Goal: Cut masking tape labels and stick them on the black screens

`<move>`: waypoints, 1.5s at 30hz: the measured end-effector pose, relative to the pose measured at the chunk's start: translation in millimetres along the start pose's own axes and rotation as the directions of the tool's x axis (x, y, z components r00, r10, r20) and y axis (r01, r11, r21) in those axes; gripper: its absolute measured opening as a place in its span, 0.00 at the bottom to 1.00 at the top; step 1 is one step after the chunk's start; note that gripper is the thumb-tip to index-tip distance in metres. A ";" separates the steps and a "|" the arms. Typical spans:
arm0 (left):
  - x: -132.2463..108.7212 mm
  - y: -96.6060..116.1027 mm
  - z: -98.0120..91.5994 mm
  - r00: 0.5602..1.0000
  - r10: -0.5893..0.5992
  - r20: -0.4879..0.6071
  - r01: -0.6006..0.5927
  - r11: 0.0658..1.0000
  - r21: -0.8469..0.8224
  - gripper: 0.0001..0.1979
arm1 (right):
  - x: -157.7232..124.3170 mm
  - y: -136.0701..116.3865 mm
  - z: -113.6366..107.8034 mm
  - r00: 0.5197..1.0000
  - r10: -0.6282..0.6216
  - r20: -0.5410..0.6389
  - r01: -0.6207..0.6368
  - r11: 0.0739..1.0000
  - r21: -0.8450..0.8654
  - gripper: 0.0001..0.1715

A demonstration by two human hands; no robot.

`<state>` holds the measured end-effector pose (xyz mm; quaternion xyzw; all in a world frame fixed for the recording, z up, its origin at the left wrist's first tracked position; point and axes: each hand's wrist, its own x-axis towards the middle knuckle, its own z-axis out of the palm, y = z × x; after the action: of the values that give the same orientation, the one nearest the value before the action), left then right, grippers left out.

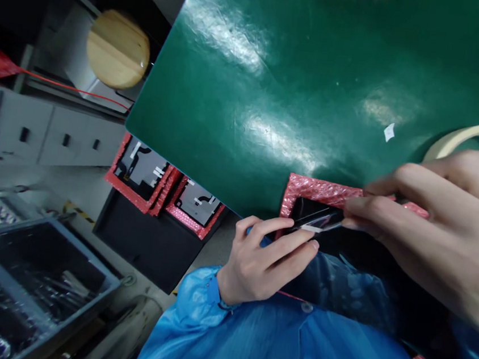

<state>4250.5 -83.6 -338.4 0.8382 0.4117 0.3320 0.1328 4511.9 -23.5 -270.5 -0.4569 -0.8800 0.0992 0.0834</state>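
A glossy black panel lies on red bubble wrap at the front edge of the green table, in front of my body. Above its near left corner, a thin clear film with a white strip catches the light. My right hand pinches the film's right end between thumb and fingers. My left hand lies at the panel's left side, fingers stretched out, their tips touching near the white strip. Whether those fingertips also grip the film cannot be made out.
A roll of cream tape and a small white scrap lie on the green table. Lower left, red-wrapped panels rest on a black surface. A round wooden stool and grey drawers stand left.
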 end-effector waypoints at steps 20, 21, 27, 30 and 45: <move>-23.8 -4.5 -1.8 0.986 -0.092 -0.141 0.078 0.992 -0.101 0.11 | -20.9 0.9 36.1 0.959 0.004 -0.283 -0.032 0.995 -0.095 0.05; -22.5 -4.4 -3.0 0.989 -0.070 -0.128 0.059 0.994 -0.090 0.10 | -15.5 2.8 34.8 0.961 -0.020 -0.277 -0.015 0.992 -0.123 0.05; -9.5 -2.2 -6.6 0.999 -0.034 -0.037 0.034 0.999 -0.015 0.10 | 17.7 3.4 29.2 0.994 0.003 -0.105 -0.024 0.979 -0.200 0.18; -6.9 -2.0 -6.6 0.999 -0.043 0.007 0.043 0.999 0.013 0.12 | 26.1 -1.3 26.0 0.995 0.096 0.003 -0.093 0.973 -0.209 0.27; -4.7 0.0 -6.2 0.991 -0.083 0.101 0.075 0.994 0.081 0.18 | 27.7 1.1 27.8 0.998 0.066 -0.019 -0.068 0.970 -0.234 0.26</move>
<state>4244.3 -87.6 -335.9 0.8420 0.4497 0.2660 0.1346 4490.5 -2.9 -296.1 -0.4935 -0.8692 -0.0052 0.0302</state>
